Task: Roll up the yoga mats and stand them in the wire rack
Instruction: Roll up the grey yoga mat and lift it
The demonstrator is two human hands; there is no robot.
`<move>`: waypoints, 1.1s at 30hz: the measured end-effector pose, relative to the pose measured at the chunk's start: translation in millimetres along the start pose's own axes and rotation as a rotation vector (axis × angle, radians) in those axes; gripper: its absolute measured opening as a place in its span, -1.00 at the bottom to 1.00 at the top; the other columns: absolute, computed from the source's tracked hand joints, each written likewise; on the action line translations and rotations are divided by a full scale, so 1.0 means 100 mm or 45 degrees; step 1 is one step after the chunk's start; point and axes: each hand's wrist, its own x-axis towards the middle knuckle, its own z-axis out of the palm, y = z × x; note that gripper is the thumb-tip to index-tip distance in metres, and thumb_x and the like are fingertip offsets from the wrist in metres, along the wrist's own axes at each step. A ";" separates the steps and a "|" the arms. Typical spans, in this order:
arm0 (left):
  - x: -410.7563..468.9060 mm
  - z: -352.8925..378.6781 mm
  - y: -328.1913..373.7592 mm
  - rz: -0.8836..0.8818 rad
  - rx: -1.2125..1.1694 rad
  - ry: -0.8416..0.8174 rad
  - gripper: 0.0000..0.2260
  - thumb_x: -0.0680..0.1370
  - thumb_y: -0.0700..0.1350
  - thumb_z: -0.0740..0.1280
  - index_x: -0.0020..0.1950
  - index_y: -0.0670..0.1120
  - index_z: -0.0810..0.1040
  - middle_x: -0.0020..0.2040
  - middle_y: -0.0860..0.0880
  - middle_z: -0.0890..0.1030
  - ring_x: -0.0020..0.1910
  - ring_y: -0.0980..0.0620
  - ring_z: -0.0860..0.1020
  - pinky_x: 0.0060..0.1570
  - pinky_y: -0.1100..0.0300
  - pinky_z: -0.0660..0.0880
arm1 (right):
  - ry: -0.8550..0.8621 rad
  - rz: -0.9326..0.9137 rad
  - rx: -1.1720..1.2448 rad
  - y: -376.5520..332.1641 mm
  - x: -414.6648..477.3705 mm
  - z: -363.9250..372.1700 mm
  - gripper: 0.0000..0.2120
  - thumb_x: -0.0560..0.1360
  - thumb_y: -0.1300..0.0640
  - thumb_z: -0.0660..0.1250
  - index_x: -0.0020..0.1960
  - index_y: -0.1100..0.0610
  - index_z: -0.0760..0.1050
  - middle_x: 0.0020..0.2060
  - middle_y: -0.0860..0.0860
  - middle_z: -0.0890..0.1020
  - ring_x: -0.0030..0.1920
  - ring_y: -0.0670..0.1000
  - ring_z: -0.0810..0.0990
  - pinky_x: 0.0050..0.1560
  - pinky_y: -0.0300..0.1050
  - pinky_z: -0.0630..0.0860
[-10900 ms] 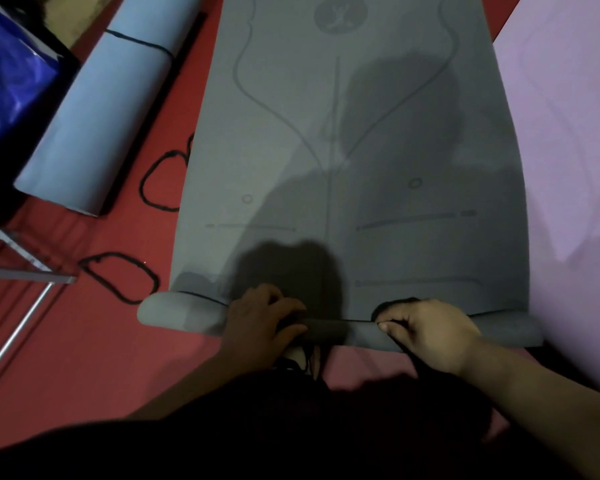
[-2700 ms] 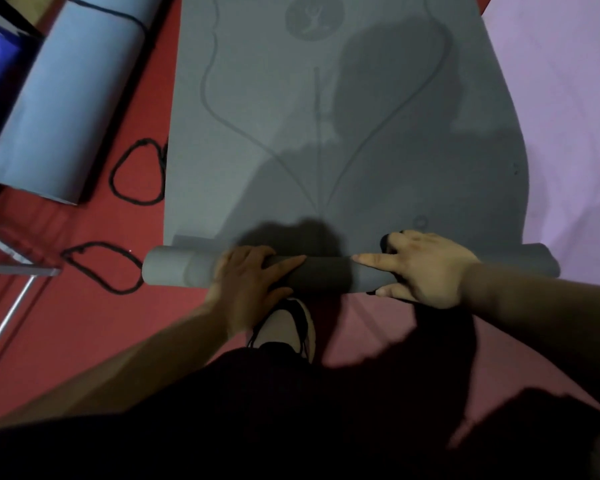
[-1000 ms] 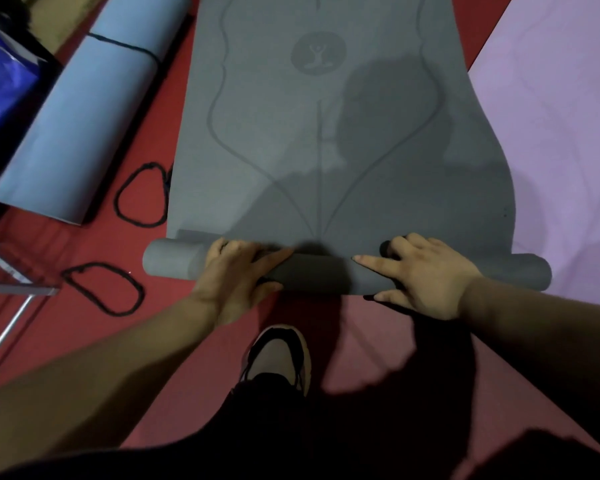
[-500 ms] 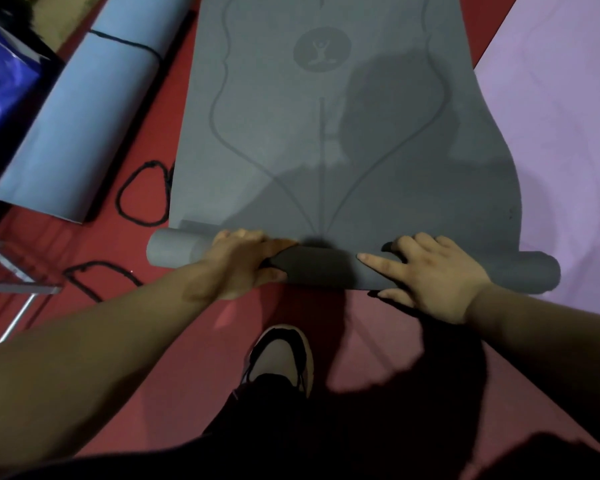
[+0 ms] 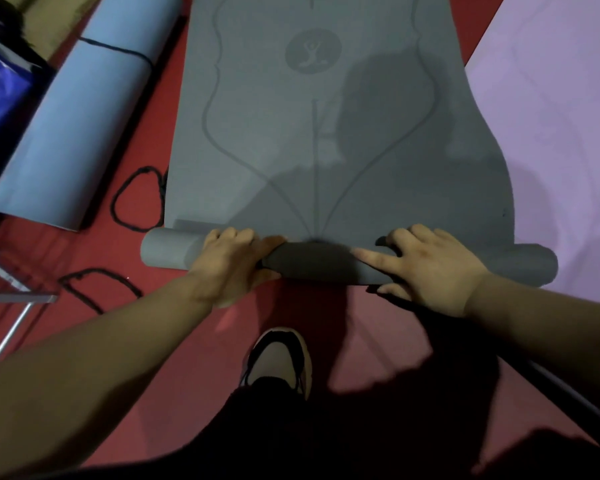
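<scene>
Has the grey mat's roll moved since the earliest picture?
Yes: the roll went forward up the grey mat, past the black cord loop on the floor.

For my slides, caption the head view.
Left hand and right hand grip a partly rolled grey mat beside a rolled blue mat.
</scene>
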 end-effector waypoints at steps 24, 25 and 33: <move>-0.90 -0.20 0.54 0.261 -0.470 -0.554 -0.08 0.25 0.69 -0.24 0.58 0.39 -0.08 0.34 0.01 0.56 0.29 0.00 0.54 0.25 0.08 0.48 | -0.592 -0.045 0.657 -0.27 -0.87 -0.30 -0.30 0.51 -0.43 0.21 0.52 -0.50 -0.10 0.22 -0.17 0.39 0.23 -0.13 0.45 0.27 -0.20 0.40; -0.89 -0.16 0.55 0.253 -0.471 -0.564 -0.09 0.26 0.68 -0.20 0.58 0.38 -0.06 0.35 0.01 0.55 0.30 -0.01 0.54 0.25 0.09 0.47 | -0.502 -0.035 0.553 -0.33 -0.92 -0.29 -0.31 0.52 -0.44 0.15 0.55 -0.45 -0.09 0.24 -0.14 0.38 0.22 -0.09 0.45 0.24 -0.17 0.42; -0.94 -0.01 0.63 0.311 -0.289 -0.391 -0.25 0.39 0.59 -0.32 0.54 0.38 -0.29 0.21 -0.09 0.56 0.19 -0.14 0.55 0.14 0.00 0.47 | -0.219 -0.061 0.259 -0.50 -1.05 0.02 -0.31 0.51 -0.40 0.13 0.60 -0.27 0.11 0.14 -0.02 0.50 0.03 0.05 0.56 -0.08 0.00 0.60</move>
